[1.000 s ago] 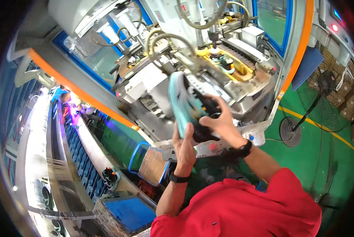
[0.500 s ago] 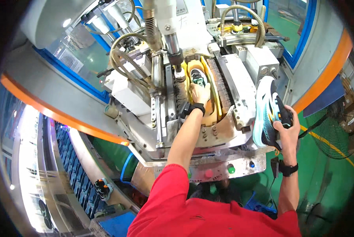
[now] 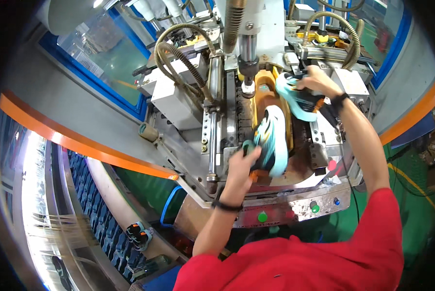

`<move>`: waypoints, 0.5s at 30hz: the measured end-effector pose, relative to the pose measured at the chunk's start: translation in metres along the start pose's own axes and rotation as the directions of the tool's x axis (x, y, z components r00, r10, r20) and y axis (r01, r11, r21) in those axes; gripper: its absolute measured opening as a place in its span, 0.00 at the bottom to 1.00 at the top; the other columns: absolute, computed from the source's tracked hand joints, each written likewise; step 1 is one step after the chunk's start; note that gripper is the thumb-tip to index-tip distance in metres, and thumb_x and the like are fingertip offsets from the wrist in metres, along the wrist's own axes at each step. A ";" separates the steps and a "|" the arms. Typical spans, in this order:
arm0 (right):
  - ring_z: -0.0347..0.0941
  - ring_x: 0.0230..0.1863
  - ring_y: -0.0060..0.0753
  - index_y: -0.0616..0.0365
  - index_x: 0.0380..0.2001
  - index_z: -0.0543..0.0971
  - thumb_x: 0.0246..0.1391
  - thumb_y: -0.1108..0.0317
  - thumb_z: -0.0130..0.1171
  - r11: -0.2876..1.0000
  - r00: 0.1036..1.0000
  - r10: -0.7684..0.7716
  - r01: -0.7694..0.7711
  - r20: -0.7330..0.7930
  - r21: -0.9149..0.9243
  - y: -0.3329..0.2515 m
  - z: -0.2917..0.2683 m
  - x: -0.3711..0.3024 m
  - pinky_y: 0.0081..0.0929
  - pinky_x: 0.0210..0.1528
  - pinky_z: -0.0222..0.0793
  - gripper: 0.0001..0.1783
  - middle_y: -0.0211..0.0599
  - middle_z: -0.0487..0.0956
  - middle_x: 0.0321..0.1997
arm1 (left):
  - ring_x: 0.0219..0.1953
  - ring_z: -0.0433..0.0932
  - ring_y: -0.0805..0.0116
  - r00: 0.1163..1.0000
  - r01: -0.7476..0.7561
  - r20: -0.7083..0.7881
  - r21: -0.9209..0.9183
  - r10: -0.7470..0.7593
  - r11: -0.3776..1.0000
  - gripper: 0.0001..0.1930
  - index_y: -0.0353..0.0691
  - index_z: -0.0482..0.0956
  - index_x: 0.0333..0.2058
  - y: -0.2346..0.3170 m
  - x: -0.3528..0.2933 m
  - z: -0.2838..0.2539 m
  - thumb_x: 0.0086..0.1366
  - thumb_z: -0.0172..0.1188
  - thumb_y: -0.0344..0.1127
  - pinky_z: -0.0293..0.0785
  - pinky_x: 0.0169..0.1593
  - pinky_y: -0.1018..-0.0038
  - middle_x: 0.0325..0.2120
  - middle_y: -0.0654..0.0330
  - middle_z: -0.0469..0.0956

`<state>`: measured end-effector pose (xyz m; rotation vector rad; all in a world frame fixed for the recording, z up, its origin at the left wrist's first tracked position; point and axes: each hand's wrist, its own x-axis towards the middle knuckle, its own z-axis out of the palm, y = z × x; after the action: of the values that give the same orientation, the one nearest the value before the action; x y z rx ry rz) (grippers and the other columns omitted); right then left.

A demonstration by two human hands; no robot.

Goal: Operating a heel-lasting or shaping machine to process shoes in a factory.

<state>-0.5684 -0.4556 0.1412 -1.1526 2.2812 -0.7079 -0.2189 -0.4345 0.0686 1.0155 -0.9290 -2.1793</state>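
My left hand grips a black and light-blue sneaker by its opening, thumb on the upper. That sneaker is tilted, its pale sole edge to the right, over the front of the machine's mould. Farther up, my right hand is closed on another sneaker in the same colours, slightly blurred, by the mould's right side. Between and behind the two shoes shows the yellow-rimmed mould cavity, its brown inside partly hidden by them. A metal press rod hangs just left of the cavity.
White machine blocks with ribbed hoses stand at both sides. A front panel carries coloured buttons. An orange-edged guard curves around the left. Beyond it runs a conveyor, with a dark sneaker resting at its side.
My left hand has drawn back from the mould and now holds a sneaker above its front. My right hand has brought its sneaker from the far right up and left to the mould.
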 end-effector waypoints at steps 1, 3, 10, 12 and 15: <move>0.77 0.47 0.50 0.75 0.45 0.73 0.32 0.57 0.71 0.987 1.000 0.020 -0.021 -0.011 -0.161 -0.030 0.023 0.007 0.37 0.50 0.73 0.38 0.59 0.79 0.45 | 0.39 0.77 0.72 0.998 0.018 -0.056 0.017 -0.017 1.000 0.14 0.31 0.76 0.45 0.009 -0.043 -0.011 0.62 0.63 0.29 0.75 0.46 0.72 0.39 0.60 0.79; 0.78 0.50 0.51 0.71 0.45 0.77 0.30 0.56 0.74 0.987 0.999 0.032 -0.033 -0.007 -0.160 -0.029 0.068 0.047 0.36 0.51 0.73 0.39 0.58 0.79 0.48 | 0.41 0.77 0.72 0.989 -0.049 -0.133 0.145 0.069 0.988 0.18 0.29 0.74 0.49 0.006 -0.108 -0.035 0.61 0.63 0.29 0.74 0.48 0.72 0.39 0.59 0.78; 0.80 0.40 0.56 0.77 0.52 0.63 0.46 0.67 0.58 0.920 0.908 -0.214 0.063 -0.361 -0.386 -0.001 0.223 0.080 0.43 0.44 0.76 0.33 0.60 0.81 0.35 | 0.38 0.78 0.73 0.732 -0.202 -0.651 0.074 0.201 0.977 0.15 0.29 0.73 0.48 -0.035 -0.301 -0.082 0.63 0.57 0.27 0.75 0.43 0.76 0.39 0.59 0.78; 0.80 0.38 0.57 0.78 0.54 0.59 0.47 0.66 0.58 0.910 0.914 -0.225 0.075 -0.337 -0.407 0.017 0.218 0.101 0.45 0.40 0.77 0.35 0.60 0.81 0.35 | 0.33 0.76 0.76 0.613 -0.263 -0.751 0.098 0.245 0.960 0.12 0.31 0.74 0.45 -0.070 -0.339 -0.096 0.63 0.60 0.27 0.74 0.37 0.78 0.34 0.63 0.77; 0.80 0.37 0.57 0.73 0.52 0.65 0.51 0.65 0.61 0.879 0.901 -0.409 0.346 -0.147 -0.329 -0.034 0.195 0.015 0.44 0.39 0.77 0.30 0.61 0.80 0.37 | 0.32 0.76 0.75 0.370 -0.257 -0.917 0.054 0.150 0.965 0.12 0.31 0.74 0.44 -0.119 -0.372 -0.087 0.63 0.61 0.28 0.73 0.36 0.78 0.33 0.62 0.77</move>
<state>-0.4351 -0.5298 0.0136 -1.7821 2.4209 -0.6694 0.0371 -0.1274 0.0924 1.6682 -0.3342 -1.0618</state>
